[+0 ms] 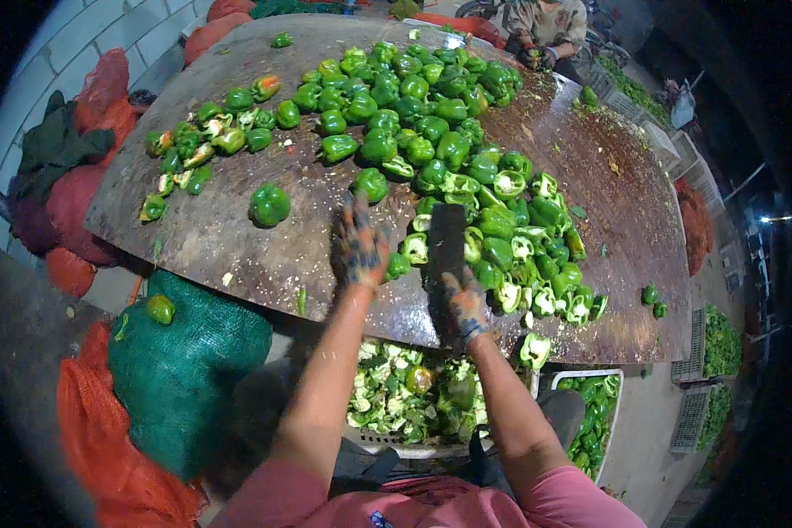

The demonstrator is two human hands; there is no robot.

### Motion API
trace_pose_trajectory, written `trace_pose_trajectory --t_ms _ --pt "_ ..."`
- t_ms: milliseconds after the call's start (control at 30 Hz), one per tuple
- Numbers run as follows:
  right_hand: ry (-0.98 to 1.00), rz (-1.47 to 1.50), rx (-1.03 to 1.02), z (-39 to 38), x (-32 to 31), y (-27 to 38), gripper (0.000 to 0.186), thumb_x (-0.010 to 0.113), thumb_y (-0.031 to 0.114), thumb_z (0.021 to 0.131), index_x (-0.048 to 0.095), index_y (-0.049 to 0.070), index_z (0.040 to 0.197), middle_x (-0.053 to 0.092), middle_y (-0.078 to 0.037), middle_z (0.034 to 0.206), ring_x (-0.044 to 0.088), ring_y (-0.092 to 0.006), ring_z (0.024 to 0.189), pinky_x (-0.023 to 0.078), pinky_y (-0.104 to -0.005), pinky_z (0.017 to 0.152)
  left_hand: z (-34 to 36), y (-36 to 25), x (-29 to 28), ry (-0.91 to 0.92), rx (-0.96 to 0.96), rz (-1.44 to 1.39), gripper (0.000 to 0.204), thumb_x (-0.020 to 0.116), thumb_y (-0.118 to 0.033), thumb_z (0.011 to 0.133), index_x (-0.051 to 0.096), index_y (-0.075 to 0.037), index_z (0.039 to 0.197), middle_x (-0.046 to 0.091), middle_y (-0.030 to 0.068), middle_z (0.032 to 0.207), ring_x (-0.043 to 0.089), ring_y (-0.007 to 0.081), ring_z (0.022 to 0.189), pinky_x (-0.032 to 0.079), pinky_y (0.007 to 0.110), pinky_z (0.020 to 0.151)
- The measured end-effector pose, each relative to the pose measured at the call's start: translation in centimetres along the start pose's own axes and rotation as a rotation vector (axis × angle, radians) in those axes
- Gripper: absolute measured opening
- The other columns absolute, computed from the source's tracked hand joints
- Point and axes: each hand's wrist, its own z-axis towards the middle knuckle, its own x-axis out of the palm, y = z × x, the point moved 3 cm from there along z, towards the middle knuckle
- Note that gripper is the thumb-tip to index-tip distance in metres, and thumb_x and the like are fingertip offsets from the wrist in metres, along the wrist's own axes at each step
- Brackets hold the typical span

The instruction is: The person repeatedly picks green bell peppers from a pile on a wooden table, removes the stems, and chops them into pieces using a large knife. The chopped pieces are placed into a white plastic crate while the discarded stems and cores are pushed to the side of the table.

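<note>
The peppers fill the middle of the table, in a heap running from the far edge toward the near right, where many lie cut open. A dark, broad knife points away from the near edge, touching or just beside the heap's left side. The right hand is against the knife's right side; I cannot tell how firmly it grips. Apart from it, the left hand spreads its fingers just short of a whole pepper.

To its left, seed-strewn surface stretches to the left edge, broken by a lone pepper and a smaller cluster farther off. One cut half sits right at the near edge.

Below that edge stands a crate of trimmings, partly hidden by the table and forearms. A green sack sits by the near left corner. The knife's handle is hard to make out, the left fingers blur, and a co-worker past the far edge is cut off by the frame.
</note>
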Motion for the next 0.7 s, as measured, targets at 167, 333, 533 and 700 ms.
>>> trace_pose_trajectory --t_ms 167,333,533,700 --pt "0.027 0.221 -0.058 3.6 -0.3 -1.0 0.032 0.058 0.021 0.084 0.056 0.000 0.108 0.064 -0.010 0.094 0.059 -0.0190 0.082 0.045 -0.0302 0.075 9.3 2.2 1.0 0.272 0.046 0.065 0.063 0.065 -0.022 0.070 0.039 -0.012 0.127 0.046 0.0185 0.121 0.046 0.0379 0.109 0.041 0.042 0.090" --pt "0.117 0.000 -0.165 1.2 -1.5 5.0 0.029 0.054 0.024 0.086 0.056 0.001 0.104 0.064 -0.012 0.081 0.058 -0.0218 0.070 0.045 -0.0328 0.068 2.7 3.8 0.3 0.269 0.128 0.092 0.060 0.067 -0.028 0.067 0.045 -0.012 0.121 0.053 0.0177 0.109 0.053 0.0342 0.099 0.045 0.041 0.083" --pt "0.297 -0.362 -0.149 0.2 1.4 14.4 0.016 0.051 0.014 0.085 0.054 -0.001 0.089 0.057 -0.022 0.067 0.058 -0.0326 0.062 0.043 -0.0387 0.055 -3.7 4.0 -2.0 0.159 0.060 0.223 0.069 0.061 -0.032 0.076 0.033 0.001 0.130 0.041 0.0188 0.128 0.037 0.0342 0.118 0.028 0.042 0.100" --pt "0.372 -0.691 -0.340 1.5 7.8 7.5 0.022 0.053 0.017 0.077 0.055 0.000 0.091 0.060 -0.025 0.078 0.059 -0.0398 0.074 0.047 -0.0459 0.063 -4.6 4.5 -3.1 -0.047 0.116 0.156 0.066 0.057 -0.029 0.079 0.031 0.005 0.130 0.026 0.0196 0.139 0.025 0.0380 0.126 0.021 0.044 0.105"
